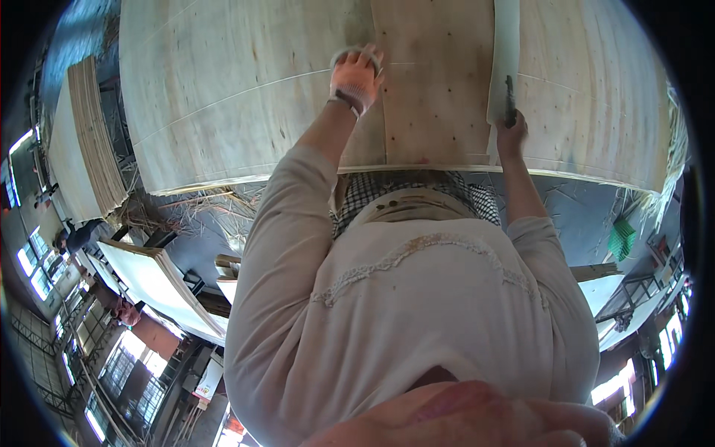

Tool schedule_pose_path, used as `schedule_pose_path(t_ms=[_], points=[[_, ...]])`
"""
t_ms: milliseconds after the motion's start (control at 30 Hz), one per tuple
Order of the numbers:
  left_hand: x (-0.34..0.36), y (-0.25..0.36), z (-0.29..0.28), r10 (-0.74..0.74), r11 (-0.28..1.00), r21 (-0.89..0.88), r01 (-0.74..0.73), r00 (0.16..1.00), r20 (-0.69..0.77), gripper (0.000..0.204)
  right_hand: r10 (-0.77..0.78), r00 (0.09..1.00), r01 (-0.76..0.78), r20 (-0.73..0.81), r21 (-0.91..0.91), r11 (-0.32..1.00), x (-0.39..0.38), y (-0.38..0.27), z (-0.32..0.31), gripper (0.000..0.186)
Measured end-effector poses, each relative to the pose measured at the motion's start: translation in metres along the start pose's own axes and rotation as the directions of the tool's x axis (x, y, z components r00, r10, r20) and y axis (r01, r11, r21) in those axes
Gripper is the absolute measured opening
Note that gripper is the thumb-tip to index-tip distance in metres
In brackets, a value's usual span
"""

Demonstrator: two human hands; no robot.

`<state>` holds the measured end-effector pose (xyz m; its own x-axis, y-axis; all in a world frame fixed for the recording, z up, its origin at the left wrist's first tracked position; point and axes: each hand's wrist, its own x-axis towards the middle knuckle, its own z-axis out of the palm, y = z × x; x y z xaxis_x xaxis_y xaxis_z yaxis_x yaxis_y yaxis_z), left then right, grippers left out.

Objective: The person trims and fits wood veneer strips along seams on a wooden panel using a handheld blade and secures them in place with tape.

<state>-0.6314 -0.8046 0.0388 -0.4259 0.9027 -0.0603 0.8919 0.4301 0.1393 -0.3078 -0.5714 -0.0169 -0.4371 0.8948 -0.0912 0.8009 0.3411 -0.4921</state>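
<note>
A wide sheet of pale wood veneer (223, 97) lies before me, with a browner patched section (428, 97) in its middle. My left hand (356, 78), in an orange-and-white glove, grips a pale round object, perhaps a tape roll, on the sheet near the seam. On the right, my bare right hand (512, 130) holds a dark-bladed knife (509, 97) upright along a narrow pale veneer strip (503, 37). The strip runs from the far edge toward the front edge of the sheet.
Stacked veneer sheets (86, 134) stand at left, with another pale stack (153, 283) behind. Wood scraps (201, 208) lie below the bench edge. A person (78, 238) bends among stacks at far left. A green object (621, 238) is at right. Windows line the workshop.
</note>
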Motion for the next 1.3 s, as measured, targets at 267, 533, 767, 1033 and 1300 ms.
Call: schedule_pose_path(t_ms=[267,533,767,1033,1300], points=[[0.029,-0.021,0.015,0.105,0.994,-0.033,-0.104,0.994,0.022,0.048,0.093,0.991,-0.121,0.091,0.378,0.918,0.008,-0.089,0.038,0.033],[-0.03,-0.131,-0.001,-0.165,0.976,-0.175,0.134,0.97,-0.18,0.04,0.052,0.954,-0.116,0.297,0.201,0.973,0.066,-0.254,0.12,0.046],[-0.068,-0.192,0.01,-0.385,0.923,-0.149,0.355,0.87,-0.308,0.041,-0.015,0.962,0.052,0.272,-0.127,0.991,0.171,-0.348,0.128,0.05],[0.005,-0.231,0.004,-0.625,0.775,-0.129,0.619,0.718,-0.307,0.039,-0.072,0.97,0.118,0.233,-0.188,0.975,0.262,-0.385,0.156,0.061],[0.012,-0.235,0.005,-0.59,0.798,-0.114,0.592,0.726,-0.353,0.039,0.011,0.97,0.009,0.243,-0.082,0.997,0.293,-0.417,0.172,0.048]])
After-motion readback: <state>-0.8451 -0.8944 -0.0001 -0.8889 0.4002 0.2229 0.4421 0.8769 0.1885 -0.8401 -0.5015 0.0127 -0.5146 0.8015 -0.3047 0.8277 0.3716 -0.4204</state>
